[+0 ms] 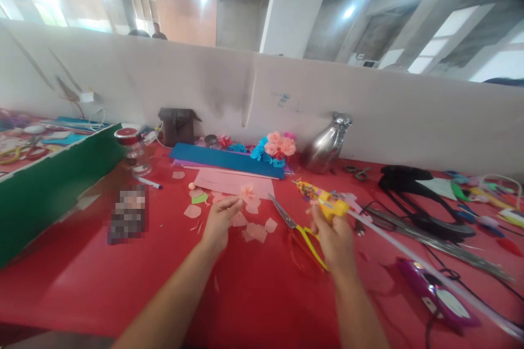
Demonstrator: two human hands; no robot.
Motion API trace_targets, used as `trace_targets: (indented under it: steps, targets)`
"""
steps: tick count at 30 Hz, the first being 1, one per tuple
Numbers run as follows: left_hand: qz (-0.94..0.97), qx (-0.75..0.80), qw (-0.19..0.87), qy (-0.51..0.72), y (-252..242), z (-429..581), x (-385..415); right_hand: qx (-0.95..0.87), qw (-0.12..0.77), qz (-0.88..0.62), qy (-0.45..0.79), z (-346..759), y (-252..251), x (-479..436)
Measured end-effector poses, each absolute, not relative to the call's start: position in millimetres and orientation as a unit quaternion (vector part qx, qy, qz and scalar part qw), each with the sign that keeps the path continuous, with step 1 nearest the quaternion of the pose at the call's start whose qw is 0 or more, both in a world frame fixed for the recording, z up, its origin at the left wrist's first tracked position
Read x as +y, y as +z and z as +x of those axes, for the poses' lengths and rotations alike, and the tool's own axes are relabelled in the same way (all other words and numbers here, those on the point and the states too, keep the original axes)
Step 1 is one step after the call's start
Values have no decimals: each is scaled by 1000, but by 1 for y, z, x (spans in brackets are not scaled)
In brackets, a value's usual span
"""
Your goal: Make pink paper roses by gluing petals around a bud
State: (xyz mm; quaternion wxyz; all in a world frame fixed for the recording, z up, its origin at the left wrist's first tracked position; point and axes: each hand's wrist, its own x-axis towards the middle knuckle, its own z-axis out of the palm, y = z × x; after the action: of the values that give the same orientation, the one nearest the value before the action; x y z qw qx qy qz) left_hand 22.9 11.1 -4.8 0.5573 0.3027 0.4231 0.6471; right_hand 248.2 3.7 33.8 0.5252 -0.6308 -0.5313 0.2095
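My left hand (219,222) pinches a small peach paper flower (248,192) between thumb and fingertips. Wrapped round a yellow hot glue gun (333,207) is my right hand (338,237); the gun's nozzle points up and left, and a long glue stick (426,270) trails from its back. Between my hands lie scissors with yellow handles (309,242), their blades partly apart. Loose pink paper petals (256,232) are scattered beside and below the flower. Behind them is a pink paper sheet (233,182). Whatever stem the flower has is too small to make out.
Blue paper (221,159) and finished paper flowers (280,144) lie at the back. A steel jug (327,144), a glass jar (133,152) and a brown box (178,126) stand nearby. A purple device (436,292) with cables lies right; a green divider (65,191) runs along the left.
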Motion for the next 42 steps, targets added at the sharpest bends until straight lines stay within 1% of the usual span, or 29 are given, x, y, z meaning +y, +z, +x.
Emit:
trace_targets:
  steps: [3, 7, 13, 17, 20, 24, 28, 32, 38, 42]
  targets:
    - [320, 354, 577, 662, -6, 23, 13, -459, 495, -672, 305, 274, 34, 27]
    - [297, 298, 612, 670, 3, 24, 10, -423, 452, -695, 367, 298, 25, 51]
    - [225, 334, 619, 674, 5, 24, 10, -413, 452, -703, 362, 307, 11, 64]
    - [198, 349, 622, 672, 0, 23, 14, -430, 504, -662, 350, 293, 20, 53]
    - [196, 379, 618, 661, -2, 22, 15, -476, 529, -616, 338, 271, 30, 37]
    - [233, 427, 590, 644, -3, 22, 14, -570, 488, -588, 301, 239, 36, 18]
    - [271, 459, 558, 636, -3, 23, 12, -621, 474, -562, 271, 219, 34, 9]
    - [280, 471, 544, 636, -1, 24, 11, -632, 471, -541, 293, 214, 29, 5]
    - [251, 480, 547, 639, -2, 25, 11, -651, 474, -465, 369, 217, 27, -3]
    - [273, 467, 520, 661, -5, 24, 12, -617, 521, -439, 394, 216, 23, -4]
